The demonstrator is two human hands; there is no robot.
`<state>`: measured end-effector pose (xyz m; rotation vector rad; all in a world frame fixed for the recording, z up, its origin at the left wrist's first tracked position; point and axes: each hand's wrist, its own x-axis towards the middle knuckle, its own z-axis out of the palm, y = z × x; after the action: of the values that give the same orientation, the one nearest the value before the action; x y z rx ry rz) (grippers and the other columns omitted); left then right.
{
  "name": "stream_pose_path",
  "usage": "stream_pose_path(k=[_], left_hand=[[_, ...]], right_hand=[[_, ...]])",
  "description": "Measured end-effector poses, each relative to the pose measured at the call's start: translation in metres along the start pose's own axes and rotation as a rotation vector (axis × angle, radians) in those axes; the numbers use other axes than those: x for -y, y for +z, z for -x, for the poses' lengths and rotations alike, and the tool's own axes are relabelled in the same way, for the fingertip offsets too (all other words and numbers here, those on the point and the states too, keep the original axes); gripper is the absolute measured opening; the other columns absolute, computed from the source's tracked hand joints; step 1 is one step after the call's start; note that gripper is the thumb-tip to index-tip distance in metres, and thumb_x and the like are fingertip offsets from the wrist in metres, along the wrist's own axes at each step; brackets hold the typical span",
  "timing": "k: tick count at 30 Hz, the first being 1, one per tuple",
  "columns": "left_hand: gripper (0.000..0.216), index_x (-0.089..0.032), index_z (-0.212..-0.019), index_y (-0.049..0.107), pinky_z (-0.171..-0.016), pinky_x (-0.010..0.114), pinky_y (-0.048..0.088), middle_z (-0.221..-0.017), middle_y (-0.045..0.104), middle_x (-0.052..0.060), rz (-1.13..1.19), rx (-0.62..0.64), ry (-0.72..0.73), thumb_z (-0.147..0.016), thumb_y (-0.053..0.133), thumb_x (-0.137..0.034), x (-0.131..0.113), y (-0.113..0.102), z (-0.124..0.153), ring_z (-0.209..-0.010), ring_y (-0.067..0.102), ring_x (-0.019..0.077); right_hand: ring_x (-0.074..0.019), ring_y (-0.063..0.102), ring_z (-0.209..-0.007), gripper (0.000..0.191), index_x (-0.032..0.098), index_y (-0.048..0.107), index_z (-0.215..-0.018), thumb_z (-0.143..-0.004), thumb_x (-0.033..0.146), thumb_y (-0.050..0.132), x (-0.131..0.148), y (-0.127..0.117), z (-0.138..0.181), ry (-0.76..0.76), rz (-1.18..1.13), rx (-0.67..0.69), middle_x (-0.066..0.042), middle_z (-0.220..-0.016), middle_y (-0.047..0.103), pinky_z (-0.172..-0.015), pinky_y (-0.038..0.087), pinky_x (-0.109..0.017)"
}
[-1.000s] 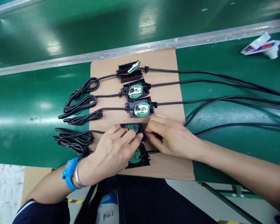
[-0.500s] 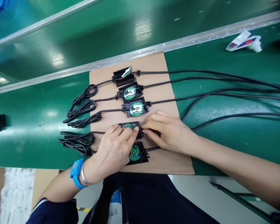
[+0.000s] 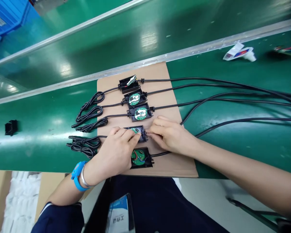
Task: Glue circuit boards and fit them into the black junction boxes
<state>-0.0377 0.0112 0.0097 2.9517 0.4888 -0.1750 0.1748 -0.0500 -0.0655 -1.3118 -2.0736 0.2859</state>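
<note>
On a cardboard sheet [image 3: 160, 71], several small open black plastic boxes stand in a column. My left hand [image 3: 116, 150] bends over the fourth box [image 3: 143, 137], its fingers resting on the box and hiding part of the green circuit board [image 3: 135, 130] inside. At that box's right end, my right hand [image 3: 173, 136] pinches the black cable, whose held part is mostly covered by the fingers. Nearest me sits another box [image 3: 149, 161] with a green board and coloured wires. Farther off, two boards [image 3: 141, 113] carry white paste; the farthest board [image 3: 131, 80] stands tilted.
Coiled black cables [image 3: 89, 113] lie left of the boxes. Long cables [image 3: 232, 84] run right across the green bench [image 3: 232, 145]. A black plastic part [image 3: 11, 127] sits far left, a crumpled white tube [image 3: 240, 52] at the back right. Blue crates [image 3: 7, 16] stand upper left.
The view has shifted slightly, showing more of the blue crates. My left fingers have drawn back a little to the left over the box. My right hand keeps its pinch at the box's end.
</note>
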Motion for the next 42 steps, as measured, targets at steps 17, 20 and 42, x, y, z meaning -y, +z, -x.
stream_pose_path(k=[17, 20, 42], left_hand=[[0.016, -0.020, -0.097, 0.070, -0.077, 0.035, 0.042, -0.092, 0.070, 0.003, 0.192, -0.182, -0.256, -0.096, 0.054, -0.025, 0.039, 0.028, 0.027, -0.088, 0.062, 0.0188], [0.019, -0.019, -0.091, 0.070, -0.076, 0.034, 0.043, -0.087, 0.070, 0.003, 0.179, -0.198, -0.216, -0.096, 0.053, -0.022, 0.040, 0.032, 0.024, -0.082, 0.059, 0.0182], [0.014, -0.018, -0.097, 0.064, -0.074, 0.027, 0.051, -0.093, 0.072, 0.002, 0.308, -0.190, -0.204, -0.096, 0.050, -0.018, 0.067, 0.001, -0.027, -0.082, 0.067, 0.0155]], right_hand=[[-0.0271, 0.052, -0.086, 0.037, -0.003, 0.067, -0.114, -0.095, 0.025, 0.051, 0.065, 0.017, -0.027, -0.042, 0.290, 0.190, -0.018, -0.092, 0.062, -0.073, 0.050, -0.039], [-0.0273, 0.051, -0.088, 0.032, 0.000, 0.071, -0.101, -0.093, 0.026, 0.054, 0.068, 0.027, -0.030, -0.037, 0.283, 0.208, -0.019, -0.092, 0.062, -0.074, 0.050, -0.039], [-0.0208, 0.067, -0.088, 0.023, 0.019, 0.056, -0.115, -0.094, 0.015, 0.048, -0.040, -0.051, -0.011, 0.063, 0.021, 0.021, -0.009, -0.102, 0.070, -0.074, 0.054, -0.033]])
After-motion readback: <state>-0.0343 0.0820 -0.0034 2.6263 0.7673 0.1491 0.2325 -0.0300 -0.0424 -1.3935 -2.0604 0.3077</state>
